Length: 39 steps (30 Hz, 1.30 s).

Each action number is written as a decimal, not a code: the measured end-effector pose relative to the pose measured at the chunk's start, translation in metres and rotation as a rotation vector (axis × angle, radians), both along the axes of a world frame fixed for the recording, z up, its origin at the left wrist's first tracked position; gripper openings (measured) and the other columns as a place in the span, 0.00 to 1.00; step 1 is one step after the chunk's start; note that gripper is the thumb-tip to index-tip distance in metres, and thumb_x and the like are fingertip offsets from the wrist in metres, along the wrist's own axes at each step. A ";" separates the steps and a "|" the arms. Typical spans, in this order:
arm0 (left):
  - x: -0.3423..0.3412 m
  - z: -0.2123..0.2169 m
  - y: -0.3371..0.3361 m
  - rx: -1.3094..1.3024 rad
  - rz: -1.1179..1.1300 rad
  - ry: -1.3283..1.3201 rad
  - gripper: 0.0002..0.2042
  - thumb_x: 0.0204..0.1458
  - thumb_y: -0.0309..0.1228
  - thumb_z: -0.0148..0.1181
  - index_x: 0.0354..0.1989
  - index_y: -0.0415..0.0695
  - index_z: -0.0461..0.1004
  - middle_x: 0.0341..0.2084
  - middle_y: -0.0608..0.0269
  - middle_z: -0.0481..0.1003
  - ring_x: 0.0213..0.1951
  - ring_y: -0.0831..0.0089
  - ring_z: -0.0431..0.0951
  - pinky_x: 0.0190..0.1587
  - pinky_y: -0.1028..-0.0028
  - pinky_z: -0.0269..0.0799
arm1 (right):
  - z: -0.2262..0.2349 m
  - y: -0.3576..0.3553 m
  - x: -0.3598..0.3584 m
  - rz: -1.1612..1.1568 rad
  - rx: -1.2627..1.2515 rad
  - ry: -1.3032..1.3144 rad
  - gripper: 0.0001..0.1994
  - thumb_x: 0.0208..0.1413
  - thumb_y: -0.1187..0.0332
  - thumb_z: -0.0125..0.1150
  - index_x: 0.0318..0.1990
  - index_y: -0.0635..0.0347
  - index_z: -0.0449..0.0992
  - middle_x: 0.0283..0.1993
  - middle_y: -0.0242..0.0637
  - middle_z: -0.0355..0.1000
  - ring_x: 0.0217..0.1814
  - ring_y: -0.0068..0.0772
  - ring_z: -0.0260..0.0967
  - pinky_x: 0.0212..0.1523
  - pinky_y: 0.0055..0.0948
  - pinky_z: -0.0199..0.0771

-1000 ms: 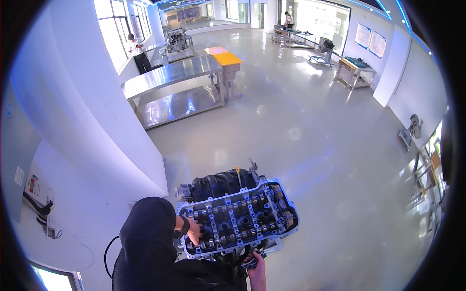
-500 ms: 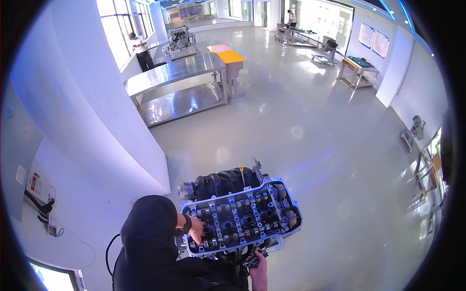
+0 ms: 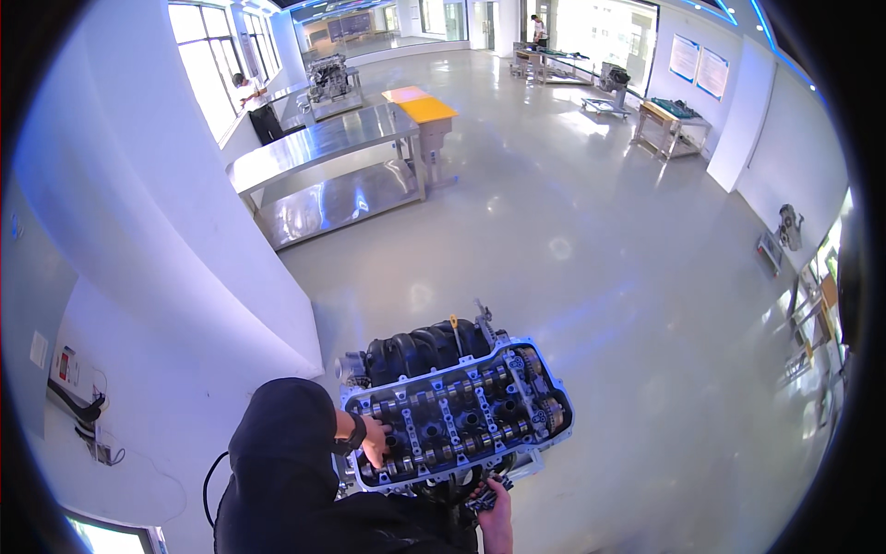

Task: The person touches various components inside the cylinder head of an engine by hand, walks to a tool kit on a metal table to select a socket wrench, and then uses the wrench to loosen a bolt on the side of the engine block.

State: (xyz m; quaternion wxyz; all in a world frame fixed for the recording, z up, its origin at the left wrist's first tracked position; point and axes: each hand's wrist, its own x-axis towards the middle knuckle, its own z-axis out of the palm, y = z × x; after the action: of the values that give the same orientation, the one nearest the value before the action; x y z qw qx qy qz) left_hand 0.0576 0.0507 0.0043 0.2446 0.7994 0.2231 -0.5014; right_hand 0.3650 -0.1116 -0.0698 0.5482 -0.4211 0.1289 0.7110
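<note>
Head view, looking down over the person's dark sleeve.

Engine: sits low in the centre of the view, on the shiny grey floor, top cover off. Two rows of shafts with lobes run lengthwise in the open top. A black ribbed manifold lies along the far side, with a thin yellow-tipped stick standing up just beside it.

Left hand: rests on the near left end of the engine top, fingers bent down onto the shaft parts there. Touching the metal; whether it actually pinches a part, I cannot tell. Dark band on the wrist.

Right hand: below the near edge of the engine, at the lower rim of the view, closed around a bunch of small dark bolts.

Surroundings: white curved wall to the left. Steel workbench with a lower shelf well beyond the engine, an orange-topped table at its far end. Another person stands by the windows, near a second engine on a stand. More tables at the far right of the hall.
</note>
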 end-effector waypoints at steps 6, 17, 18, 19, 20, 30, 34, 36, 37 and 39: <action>0.000 0.000 0.001 -0.009 0.000 -0.014 0.33 0.51 0.61 0.44 0.63 0.59 0.67 0.61 0.58 0.67 0.68 0.49 0.50 0.67 0.51 0.47 | -0.002 0.001 0.001 -0.005 0.007 0.011 0.13 0.54 0.74 0.57 0.46 0.49 0.68 0.31 0.37 0.71 0.31 0.35 0.70 0.31 0.36 0.73; 0.011 0.017 -0.005 0.044 0.020 0.011 0.30 0.51 0.58 0.45 0.60 0.58 0.70 0.58 0.54 0.69 0.65 0.48 0.56 0.63 0.52 0.55 | -0.003 0.001 0.000 -0.034 0.005 0.023 0.12 0.52 0.74 0.58 0.44 0.50 0.69 0.29 0.39 0.72 0.29 0.38 0.71 0.30 0.39 0.73; 0.010 0.018 -0.006 0.047 0.024 0.007 0.30 0.51 0.59 0.45 0.60 0.58 0.70 0.58 0.54 0.69 0.65 0.48 0.56 0.63 0.52 0.56 | -0.005 0.002 -0.001 -0.025 -0.001 0.021 0.12 0.52 0.74 0.58 0.44 0.50 0.69 0.29 0.39 0.71 0.29 0.38 0.71 0.30 0.39 0.73; 0.008 0.012 -0.007 0.053 0.012 0.010 0.30 0.51 0.59 0.45 0.60 0.58 0.70 0.58 0.54 0.69 0.65 0.48 0.56 0.63 0.52 0.56 | -0.005 0.002 -0.001 -0.037 0.004 0.025 0.12 0.52 0.74 0.58 0.44 0.50 0.69 0.29 0.39 0.71 0.29 0.38 0.71 0.30 0.39 0.73; 0.004 0.003 -0.008 0.060 -0.018 0.016 0.30 0.51 0.60 0.45 0.61 0.62 0.68 0.59 0.48 0.67 0.63 0.47 0.59 0.61 0.51 0.59 | -0.005 0.003 -0.001 -0.031 0.005 0.035 0.12 0.52 0.74 0.59 0.44 0.51 0.69 0.29 0.40 0.71 0.30 0.39 0.71 0.30 0.39 0.73; 0.007 0.013 0.001 0.027 -0.089 0.014 0.30 0.53 0.59 0.43 0.63 0.62 0.65 0.59 0.47 0.67 0.62 0.43 0.61 0.62 0.51 0.59 | 0.007 0.005 -0.004 -0.070 0.016 0.061 0.12 0.51 0.76 0.60 0.41 0.54 0.68 0.29 0.40 0.71 0.29 0.38 0.72 0.30 0.38 0.75; 0.003 0.014 0.001 0.047 -0.072 0.014 0.30 0.54 0.59 0.43 0.63 0.61 0.65 0.59 0.48 0.67 0.62 0.43 0.61 0.62 0.51 0.58 | -0.005 0.003 -0.004 -0.061 0.026 0.048 0.11 0.51 0.75 0.60 0.42 0.52 0.70 0.30 0.41 0.71 0.29 0.40 0.70 0.30 0.40 0.75; 0.002 0.013 0.001 0.053 -0.068 0.012 0.30 0.54 0.58 0.43 0.63 0.60 0.65 0.59 0.48 0.67 0.62 0.43 0.60 0.63 0.51 0.58 | 0.001 0.004 -0.005 -0.065 0.017 0.059 0.11 0.51 0.76 0.59 0.41 0.52 0.70 0.30 0.41 0.71 0.29 0.39 0.71 0.30 0.38 0.75; 0.002 0.014 0.001 0.051 -0.066 0.010 0.30 0.54 0.58 0.43 0.63 0.60 0.65 0.59 0.48 0.67 0.62 0.43 0.60 0.63 0.51 0.58 | 0.000 0.004 -0.004 -0.069 0.016 0.060 0.11 0.51 0.76 0.59 0.41 0.52 0.70 0.30 0.41 0.71 0.29 0.39 0.71 0.30 0.38 0.75; 0.002 0.014 0.001 0.054 -0.069 0.009 0.30 0.54 0.58 0.43 0.63 0.59 0.65 0.58 0.48 0.67 0.62 0.43 0.60 0.63 0.51 0.58 | -0.004 0.003 -0.003 -0.062 0.036 0.056 0.11 0.51 0.76 0.59 0.41 0.52 0.70 0.29 0.41 0.71 0.29 0.39 0.71 0.30 0.38 0.75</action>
State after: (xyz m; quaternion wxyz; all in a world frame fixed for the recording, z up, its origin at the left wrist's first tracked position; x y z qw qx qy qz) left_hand 0.0592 0.0517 0.0187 0.2045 0.8107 0.2102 -0.5068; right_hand 0.3618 -0.1089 -0.0742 0.5735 -0.3871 0.1441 0.7074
